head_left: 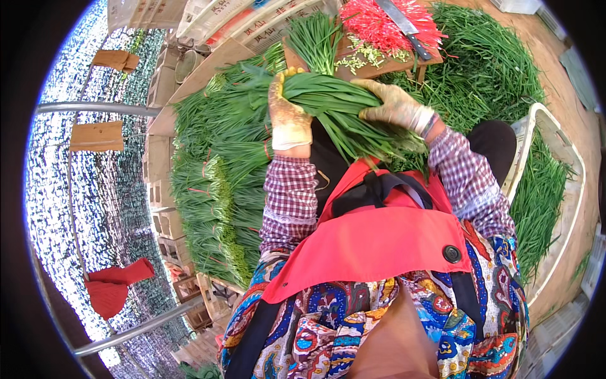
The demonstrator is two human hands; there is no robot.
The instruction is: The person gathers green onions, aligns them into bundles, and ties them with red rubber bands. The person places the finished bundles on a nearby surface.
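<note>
My left hand point(289, 111), in a stained work glove, grips one end of a loose bunch of long green leaves point(331, 97), which look like garlic chives. At the bunch's other side is my right hand point(395, 106), also gloved, with thumb and fingers spread against the leaves; whether it grips any is unclear. Beyond my hands, a small wooden board point(374, 71) bears an upright-lying green bundle point(316, 42), cut pale stem ends point(352, 62), a heap of red ties point(378, 28) and a large knife point(400, 18) lying on the ties.
Tied bundles of greens point(236, 189) are stacked at left, beside hollow blocks point(168, 222). Loose greens point(492, 71) lie at upper right. A white plastic crate point(575, 161) holding greens stands at right. Flattened printed cartons or crates point(265, 23) stand at the top.
</note>
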